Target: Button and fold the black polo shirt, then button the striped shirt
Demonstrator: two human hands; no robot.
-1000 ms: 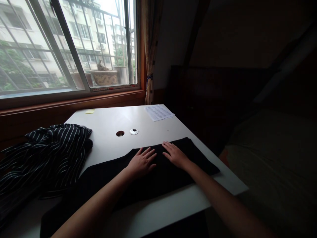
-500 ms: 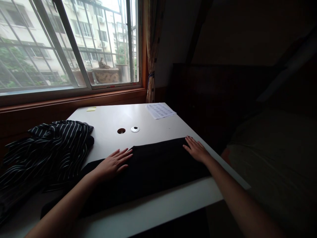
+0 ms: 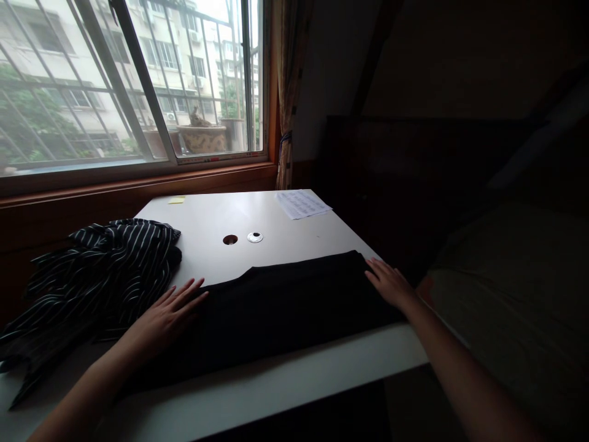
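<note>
A black garment (image 3: 294, 307), which looks like folded trousers, lies flat and lengthwise across the white table (image 3: 276, 380). My left hand (image 3: 172, 313) rests on its left part, fingers stretched out, palm down. At the garment's right end, my right hand (image 3: 389, 282) lies with fingers extended along the edge. Neither hand grips the cloth. The garment's far left portion is partly hidden under my left forearm and merges with dark shadow.
A crumpled black-and-white striped garment (image 3: 115, 270) is heaped at the table's left. Farther back are printed sheets (image 3: 301, 204), a yellow sticky note (image 3: 177, 200), a round hole (image 3: 230, 240) and its silver cover (image 3: 254, 237). Beyond stands a barred window (image 3: 138, 86) with a curtain (image 3: 286, 123).
My left hand has slid left along the black garment, away from the notch in its far edge. My right hand has shifted slightly right at the end. The view has turned a little.
</note>
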